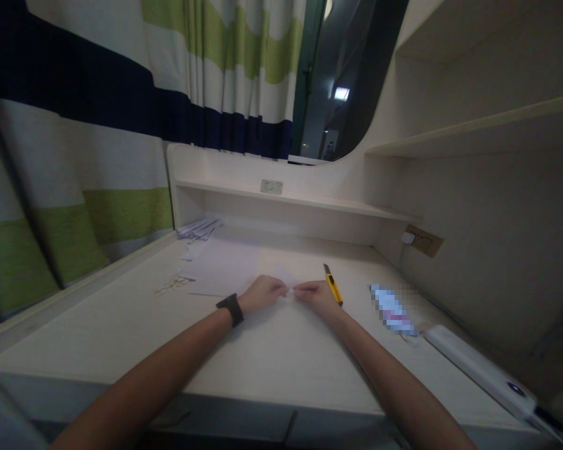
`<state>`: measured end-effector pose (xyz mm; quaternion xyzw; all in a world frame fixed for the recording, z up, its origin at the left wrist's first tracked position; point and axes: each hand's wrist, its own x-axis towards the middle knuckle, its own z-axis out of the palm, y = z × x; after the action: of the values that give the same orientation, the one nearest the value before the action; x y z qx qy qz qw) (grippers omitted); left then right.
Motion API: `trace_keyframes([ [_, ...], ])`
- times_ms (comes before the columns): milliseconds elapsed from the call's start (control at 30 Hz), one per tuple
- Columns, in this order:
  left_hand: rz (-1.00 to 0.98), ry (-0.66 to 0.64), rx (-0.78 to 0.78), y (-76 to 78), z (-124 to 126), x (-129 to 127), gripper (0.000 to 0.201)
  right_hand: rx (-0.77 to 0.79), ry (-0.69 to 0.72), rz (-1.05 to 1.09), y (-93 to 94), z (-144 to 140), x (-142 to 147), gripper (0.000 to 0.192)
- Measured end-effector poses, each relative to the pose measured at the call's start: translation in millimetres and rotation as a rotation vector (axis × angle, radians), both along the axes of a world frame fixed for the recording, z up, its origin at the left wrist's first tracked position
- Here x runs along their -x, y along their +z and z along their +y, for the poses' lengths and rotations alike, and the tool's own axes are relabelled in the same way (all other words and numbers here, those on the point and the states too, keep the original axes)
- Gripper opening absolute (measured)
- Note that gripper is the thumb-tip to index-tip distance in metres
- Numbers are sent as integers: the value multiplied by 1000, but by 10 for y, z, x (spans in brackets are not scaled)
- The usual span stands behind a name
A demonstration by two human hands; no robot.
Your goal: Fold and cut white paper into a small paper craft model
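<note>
On the counter point(122, 337), from the strips point(173, 284) at left: the left hand point(261, 294) and right hand point(316, 294) pinch a small paper point(285, 276) between them, apparently to fold it, beside the knife point(332, 285) and phone point(393, 309).

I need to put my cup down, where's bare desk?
Bare desk lies left of the left hand, toward the curtain. It's crowded right of the right hand: knife, phone.
</note>
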<state>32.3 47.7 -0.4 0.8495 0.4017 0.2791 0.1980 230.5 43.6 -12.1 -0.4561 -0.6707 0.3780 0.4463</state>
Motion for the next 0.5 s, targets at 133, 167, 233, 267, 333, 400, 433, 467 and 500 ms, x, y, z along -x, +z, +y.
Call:
trace_keyframes([
  [133,77,12,-163,-16,-26,-16,35,-104,-20,-171,-43,40,-34,28],
  [167,103,4,-213,-27,-32,-20,34,-133,-27,-222,-53,42,-40,27],
  [233,160,-19,-304,-51,-43,-27,33,-197,-31,-338,-64,33,-46,25],
  [267,187,-28,-341,-61,-48,-31,33,-234,-23,-394,-63,22,-46,24],
  [333,230,-41,-389,-72,-60,-35,33,-300,-7,-477,-52,-8,-40,23],
  [400,246,-41,-409,-71,-70,-35,31,-339,-6,-532,-32,-40,-27,22],
  [433,249,-38,-413,-66,-74,-34,30,-351,-16,-562,-22,-54,-20,22],
  [467,254,-33,-416,-59,-79,-32,29,-360,-31,-598,-12,-67,-13,22],
  [500,267,-27,-420,-50,-84,-31,28,-370,-45,-640,-2,-79,-7,22],
])
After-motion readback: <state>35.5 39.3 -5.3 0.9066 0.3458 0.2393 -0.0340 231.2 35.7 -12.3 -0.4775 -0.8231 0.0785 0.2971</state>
